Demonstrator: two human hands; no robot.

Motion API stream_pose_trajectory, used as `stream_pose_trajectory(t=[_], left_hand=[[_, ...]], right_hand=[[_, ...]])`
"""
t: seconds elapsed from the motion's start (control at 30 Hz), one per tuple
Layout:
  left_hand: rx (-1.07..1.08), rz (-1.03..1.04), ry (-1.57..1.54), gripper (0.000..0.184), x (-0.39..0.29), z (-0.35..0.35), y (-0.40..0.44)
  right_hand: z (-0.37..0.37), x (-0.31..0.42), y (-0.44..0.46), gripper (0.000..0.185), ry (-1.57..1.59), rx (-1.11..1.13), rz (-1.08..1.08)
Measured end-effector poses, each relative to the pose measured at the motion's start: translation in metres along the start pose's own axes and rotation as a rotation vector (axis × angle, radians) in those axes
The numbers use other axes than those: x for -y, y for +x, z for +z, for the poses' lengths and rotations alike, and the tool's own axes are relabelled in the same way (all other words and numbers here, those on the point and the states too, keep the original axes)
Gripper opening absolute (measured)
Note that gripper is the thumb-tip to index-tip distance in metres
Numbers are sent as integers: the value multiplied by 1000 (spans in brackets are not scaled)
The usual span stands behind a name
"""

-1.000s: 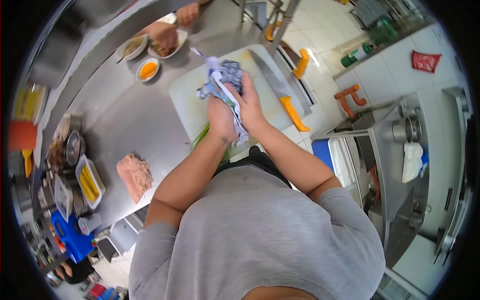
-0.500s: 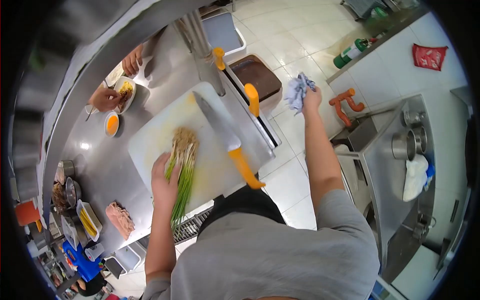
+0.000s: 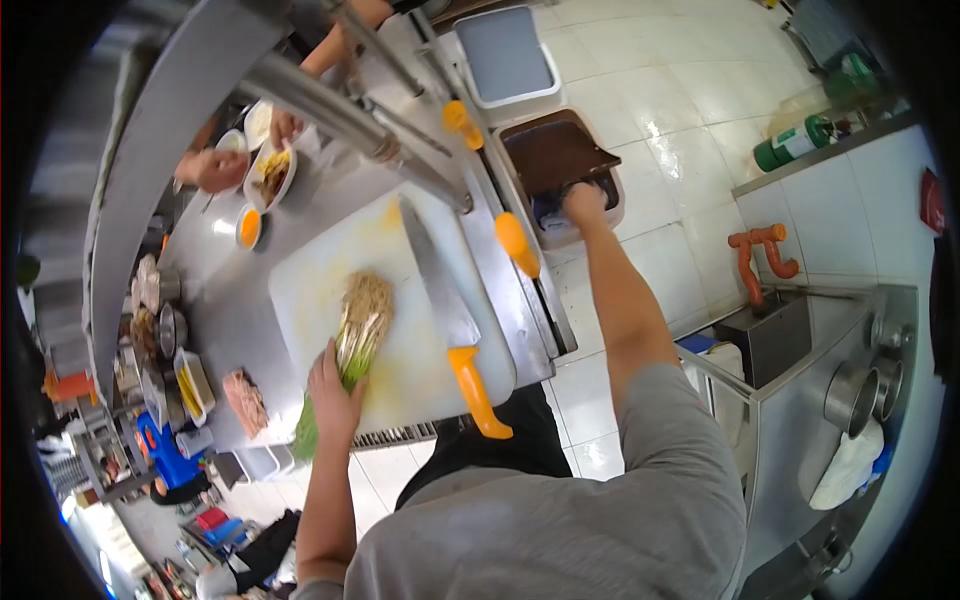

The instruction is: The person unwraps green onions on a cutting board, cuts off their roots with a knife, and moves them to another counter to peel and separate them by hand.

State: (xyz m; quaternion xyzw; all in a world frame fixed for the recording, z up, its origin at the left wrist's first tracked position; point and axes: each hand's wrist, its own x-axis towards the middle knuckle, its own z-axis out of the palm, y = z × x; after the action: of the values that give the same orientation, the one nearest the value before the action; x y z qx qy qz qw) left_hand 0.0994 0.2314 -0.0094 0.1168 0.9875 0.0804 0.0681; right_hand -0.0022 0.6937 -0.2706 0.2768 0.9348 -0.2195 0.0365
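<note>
A bunch of scallions [image 3: 362, 325], roots still on, lies on the white cutting board [image 3: 410, 385]. My left hand [image 3: 336, 385] is closed around its green part, and the leaf ends hang past the board's edge. Beside the bunch rests a large knife [image 3: 450, 312] with an orange handle. My right hand [image 3: 585, 204] reaches down into a bin [image 3: 614, 215], at the edge of its brown lid [image 3: 550, 155]. A crumpled bluish-white piece of cloth or paper [image 3: 556, 217] shows next to that hand, whose fingers are mostly hidden.
More orange-handled tools [image 3: 516, 245] stand in a rack along the counter edge. A co-worker's hands [image 3: 220, 170] are over a food bowl [image 3: 270, 180], near an orange-filled cup [image 3: 248, 228]. Raw meat [image 3: 244, 402] lies left. A steel sink unit [image 3: 800, 400] stands right.
My right hand has gone from above the floor into the bin with the crumpled piece, and the lid's edge is tilted up. My left hand stays on the scallions. The view has shifted.
</note>
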Motion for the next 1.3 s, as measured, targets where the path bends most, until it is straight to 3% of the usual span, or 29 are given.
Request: stream_pose_trajectory(t=[0.03, 0.07, 0.1, 0.13, 0.2, 0.27, 0.3, 0.33, 0.4, 0.43, 0.47, 0.57, 0.67, 0.77, 0.8, 0.87, 0.93, 1.0, 1.1, 1.13, 1.17, 1.2, 1.27, 1.3], left_hand=[[-6, 28, 9, 75, 6, 0, 2], [-19, 67, 46, 73, 8, 0, 5], [-37, 107, 81, 71, 10, 0, 10], [-65, 141, 121, 68, 14, 1, 14], [-82, 181, 173, 62, 20, 1, 23], [-91, 188, 157, 53, 15, -6, 27], [-112, 196, 130, 47, 6, -13, 27], [-135, 208, 100, 42, 4, -18, 29], [-47, 131, -28, 32, 14, -23, 39], [-5, 98, -94, 28, 19, -24, 47], [-207, 42, -315, 23, 20, -18, 57], [-119, 103, -259, 25, 32, -16, 87], [314, 89, -346, 25, 39, -8, 121], [22, 200, -461, 19, 63, 16, 149], [-69, 147, -468, 20, 75, 18, 164], [-17, -121, -769, 20, 62, -51, 156], [-355, 103, -461, 24, 85, -77, 167], [-439, 184, -258, 25, 69, -134, 140], [-238, 546, -150, 25, 45, -141, 93], [-110, 637, -216, 29, 39, -111, 81], [149, 639, -175, 27, 23, -91, 62], [187, 717, -322, 26, 15, -58, 47], [284, 676, -474, 23, -12, -15, 25], [216, 686, -456, 23, -16, 7, 24]], right_hand=[[-2, -10, -9, 24, 343, -85, 42], [4, -36, -11, 23, 312, -164, -170], [-21, -40, -41, 22, 361, -192, -174], [-47, -30, -70, 17, 545, -257, 8], [-104, -5, -137, 15, 908, -329, 57], [-161, 53, -210, 11, 883, -268, 84], [-169, 80, -239, 8, 840, -330, -172], [-162, 95, -266, 11, 886, -66, -172], [-173, 143, -305, 32, 634, 222, -279], [-160, 158, -316, 38, 570, 128, -399], [-144, 166, -323, 43, 503, 32, -518], [-136, 186, -323, 50, 419, 158, -391], [-120, 187, -319, 51, 411, -15, -318], [-111, 184, -316, 51, 378, -157, -297], [-117, 186, -319, 52, 451, -71, -193], [-134, 191, -326, 54, 601, 91, 12], [-135, 187, -340, 55, 746, 91, 106], [-148, 195, -359, 58, 728, 98, 163], [-150, 186, -383, 56, 735, 42, 207], [-164, 191, -392, 52, 677, 92, 242], [-170, 194, -400, 51, 671, 81, 232], [-175, 196, -408, 50, 666, 72, 223], [-177, 191, -421, 49, 603, 71, 184], [-177, 187, -426, 49, 545, 77, 156]])
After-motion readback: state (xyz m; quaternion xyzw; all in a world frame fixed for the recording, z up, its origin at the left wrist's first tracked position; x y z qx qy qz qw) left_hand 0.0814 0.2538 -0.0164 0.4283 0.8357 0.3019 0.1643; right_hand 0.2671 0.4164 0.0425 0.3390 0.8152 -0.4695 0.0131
